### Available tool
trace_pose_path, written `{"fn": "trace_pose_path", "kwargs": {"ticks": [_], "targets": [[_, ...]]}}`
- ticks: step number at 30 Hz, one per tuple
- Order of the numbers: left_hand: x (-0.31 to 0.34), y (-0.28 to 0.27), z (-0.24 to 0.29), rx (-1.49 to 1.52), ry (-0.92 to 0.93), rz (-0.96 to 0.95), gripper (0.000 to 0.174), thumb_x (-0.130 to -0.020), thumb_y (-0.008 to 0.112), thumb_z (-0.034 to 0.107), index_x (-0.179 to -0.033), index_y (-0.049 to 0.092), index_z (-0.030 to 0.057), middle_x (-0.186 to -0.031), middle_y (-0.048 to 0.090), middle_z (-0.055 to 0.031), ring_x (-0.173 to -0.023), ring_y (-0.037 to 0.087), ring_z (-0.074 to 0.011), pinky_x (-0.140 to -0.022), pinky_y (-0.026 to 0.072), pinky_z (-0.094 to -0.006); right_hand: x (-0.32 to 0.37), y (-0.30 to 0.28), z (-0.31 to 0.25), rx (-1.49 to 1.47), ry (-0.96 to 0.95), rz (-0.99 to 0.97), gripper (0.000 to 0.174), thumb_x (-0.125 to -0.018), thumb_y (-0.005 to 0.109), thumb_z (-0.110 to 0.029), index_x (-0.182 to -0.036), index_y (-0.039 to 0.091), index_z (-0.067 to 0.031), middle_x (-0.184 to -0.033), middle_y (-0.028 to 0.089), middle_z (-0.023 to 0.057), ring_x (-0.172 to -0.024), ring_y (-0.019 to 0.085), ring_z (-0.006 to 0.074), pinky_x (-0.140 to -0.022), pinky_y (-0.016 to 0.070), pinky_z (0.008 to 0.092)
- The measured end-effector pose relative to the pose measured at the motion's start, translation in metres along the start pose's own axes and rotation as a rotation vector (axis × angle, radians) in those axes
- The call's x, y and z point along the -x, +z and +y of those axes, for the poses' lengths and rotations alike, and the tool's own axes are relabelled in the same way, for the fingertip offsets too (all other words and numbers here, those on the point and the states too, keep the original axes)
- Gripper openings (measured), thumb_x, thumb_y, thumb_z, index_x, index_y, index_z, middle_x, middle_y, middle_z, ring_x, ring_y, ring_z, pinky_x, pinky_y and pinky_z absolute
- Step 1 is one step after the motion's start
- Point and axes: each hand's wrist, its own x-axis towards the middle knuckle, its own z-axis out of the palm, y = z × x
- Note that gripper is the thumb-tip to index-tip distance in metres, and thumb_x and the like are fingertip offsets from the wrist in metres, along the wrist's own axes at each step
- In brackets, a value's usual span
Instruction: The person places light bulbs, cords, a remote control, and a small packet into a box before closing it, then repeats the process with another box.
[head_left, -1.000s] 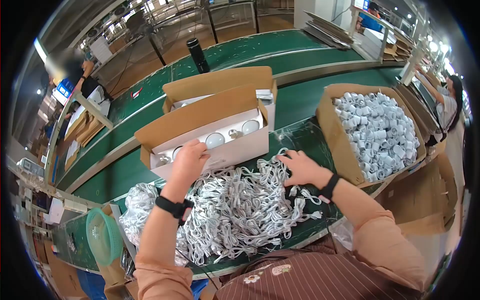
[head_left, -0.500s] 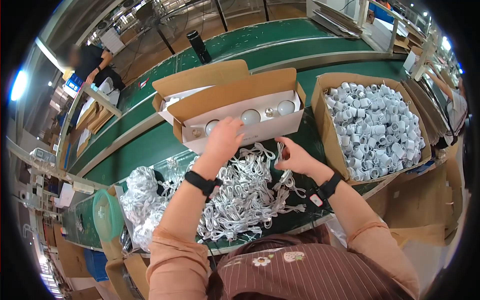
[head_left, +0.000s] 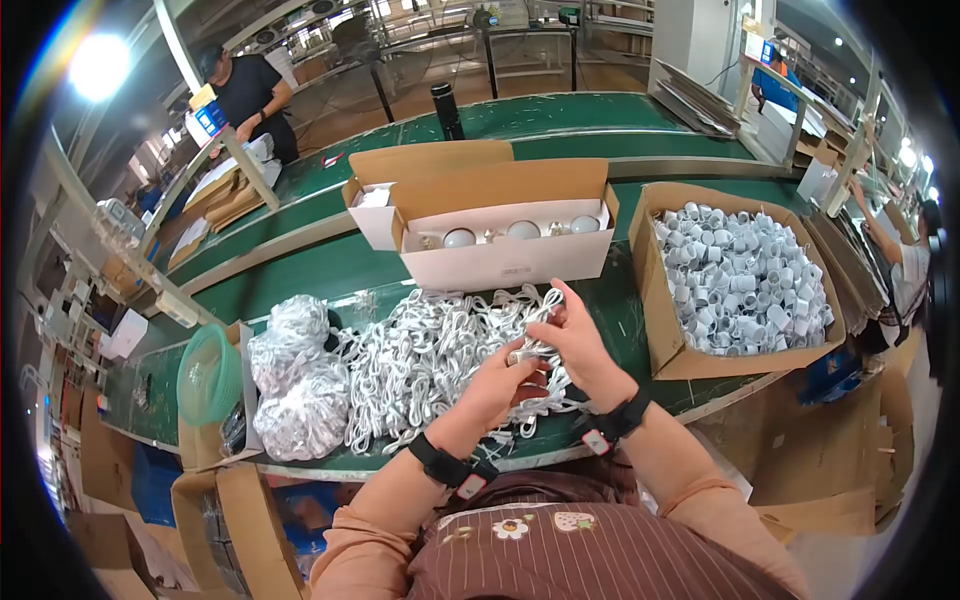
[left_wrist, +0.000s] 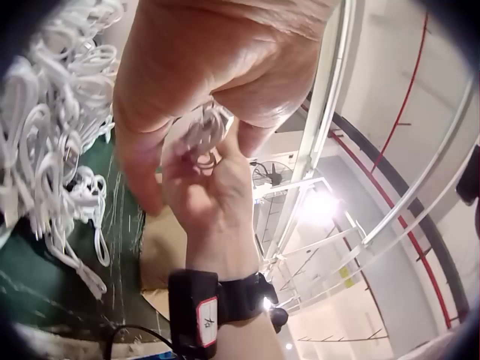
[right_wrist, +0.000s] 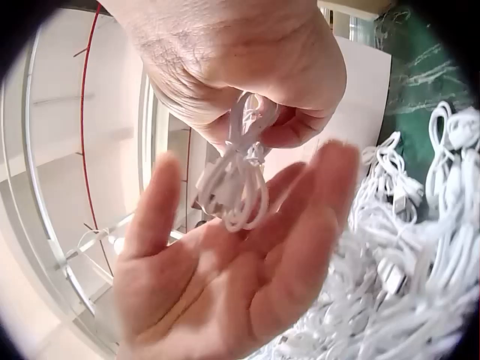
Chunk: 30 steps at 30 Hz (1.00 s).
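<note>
My right hand (head_left: pixel 588 355) pinches a looped white cable bundle (right_wrist: pixel 241 169) between thumb and fingers, above a heap of similar white cables (head_left: pixel 420 360). In the right wrist view, the bundle hangs from the right hand (right_wrist: pixel 247 56) over my left palm. My left hand (right_wrist: pixel 232 285) is turned up there with its fingers apart; whether it touches the bundle is unclear. Seen from the head, the left hand (head_left: pixel 495 392) is just left of the right one, over the heap's near right part. The left hand (left_wrist: pixel 217 64) partly hides the bundle in the left wrist view.
An open white box (head_left: pixel 505 264) of round bulbs stands behind the cables, another box behind it. A carton (head_left: pixel 740 365) of white sockets is at right. Clear plastic bags (head_left: pixel 300 420) and a green basket (head_left: pixel 208 375) lie left. A person in black stands far left.
My left hand has left the bulb box and come down beside the right hand. The right hand has drawn a cable bundle toward me. The bulb box appears farther from the hands.
</note>
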Motion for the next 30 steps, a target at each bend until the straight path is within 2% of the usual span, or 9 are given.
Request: {"fn": "trace_pose_path", "kwargs": {"ticks": [7, 11, 12, 14, 20, 24, 25, 27, 30], "targets": [[0.041, -0.024, 0.002, -0.249, 0.111, 0.152, 0.060, -0.092, 0.057, 0.009, -0.144, 0.030, -0.0020, -0.090, 0.062, -0.0080, -0.076, 0.059, -0.0142, -0.065, 0.0526, -0.0293, 0.020, 0.001, -0.029, -0.228, 0.048, -0.041, 0.076, -0.082, 0.057, 0.010, -0.147, 0.025, -0.0122, -0.098, 0.052, 0.0042, -0.089, 0.058, 0.0146, -0.076, 0.0525, 0.0337], [0.011, -0.038, -0.024, -0.713, 0.477, 0.378, 0.050, -0.089, 0.059, 0.017, -0.135, 0.046, 0.0035, -0.110, 0.061, -0.0192, -0.097, 0.061, -0.0282, -0.084, 0.0493, -0.0386, 0.034, 0.005, -0.015, -0.274, 0.338, -0.246, 0.053, -0.089, 0.051, -0.002, -0.139, 0.034, -0.0109, -0.106, 0.059, 0.0069, -0.086, 0.062, 0.0187, -0.067, 0.0562, 0.0395], [0.005, -0.030, -0.035, -0.913, 0.742, 0.472, 0.048, -0.087, 0.060, 0.011, -0.133, 0.047, 0.0047, -0.104, 0.060, -0.0160, -0.083, 0.062, -0.0251, -0.076, 0.0499, -0.0372, 0.032, 0.002, 0.001, -0.308, 0.376, -0.299, 0.045, -0.093, 0.051, -0.007, -0.136, 0.037, -0.0107, -0.107, 0.059, 0.0063, -0.090, 0.062, 0.0181, -0.072, 0.0550, 0.0388], [0.003, -0.016, -0.038, -1.109, 0.611, 0.328, 0.054, -0.081, 0.060, 0.008, -0.134, 0.047, 0.0078, -0.116, 0.052, -0.0236, -0.110, 0.051, -0.0399, -0.093, 0.0443, -0.0450, 0.043, 0.027, -0.004, -0.286, 0.388, -0.204, 0.045, -0.093, 0.057, -0.006, -0.134, 0.040, -0.0089, -0.108, 0.059, 0.0053, -0.099, 0.060, 0.0195, -0.082, 0.0524, 0.0372], [0.068, 0.017, 0.032, -1.163, 0.945, 0.221, 0.062, -0.081, 0.065, 0.018, -0.139, 0.043, 0.0091, -0.120, 0.049, -0.0204, -0.109, 0.053, -0.0367, -0.095, 0.0446, -0.0429, 0.031, 0.008, -0.008, -0.291, 0.155, -0.094, 0.029, -0.088, 0.060, -0.003, -0.116, 0.052, -0.0052, -0.094, 0.063, 0.0077, -0.074, 0.063, 0.0167, -0.059, 0.0544, 0.0305], [0.186, 0.030, 0.138, -0.504, 0.891, -0.332, 0.034, -0.089, 0.057, 0.022, -0.115, 0.062, 0.0017, -0.109, 0.051, -0.0131, -0.100, 0.051, -0.0274, -0.091, 0.0427, -0.0387, 0.040, -0.010, -0.023, -0.261, 0.171, 0.038, 0.027, -0.087, 0.060, -0.005, -0.113, 0.053, -0.0062, -0.092, 0.064, 0.0094, -0.064, 0.062, 0.0143, -0.047, 0.0521, 0.0275], [0.209, 0.021, 0.158, -0.740, 1.031, -0.426, 0.036, -0.092, 0.050, 0.028, -0.113, 0.062, 0.0011, -0.104, 0.050, -0.0119, -0.094, 0.049, -0.0279, -0.087, 0.0424, -0.0404, 0.043, -0.016, -0.021, -0.259, 0.186, 0.059, 0.027, -0.087, 0.060, -0.005, -0.113, 0.053, -0.0065, -0.092, 0.064, 0.0092, -0.063, 0.062, 0.0139, -0.047, 0.0518, 0.0272], [0.239, 0.062, 0.167, 0.035, 1.281, -0.848, 0.021, -0.090, 0.050, 0.021, -0.096, 0.063, 0.0048, -0.090, 0.050, -0.0109, -0.089, 0.048, -0.0282, -0.080, 0.0425, -0.0401, 0.044, -0.028, -0.014, -0.226, 0.207, 0.060, 0.027, -0.088, 0.058, -0.008, -0.115, 0.053, -0.0091, -0.091, 0.063, 0.0062, -0.065, 0.062, 0.0145, -0.049, 0.0530, 0.0276], [0.355, -0.025, 0.103, 0.068, 1.173, -0.895, 0.022, -0.089, 0.052, 0.022, -0.099, 0.063, 0.0047, -0.094, 0.051, -0.0117, -0.092, 0.048, -0.0287, -0.083, 0.0419, -0.0407, 0.055, -0.020, -0.019, -0.251, 0.233, 0.123, 0.028, -0.088, 0.058, -0.005, -0.116, 0.053, -0.0062, -0.092, 0.064, 0.0081, -0.062, 0.061, 0.0139, -0.048, 0.0512, 0.0269]]}}
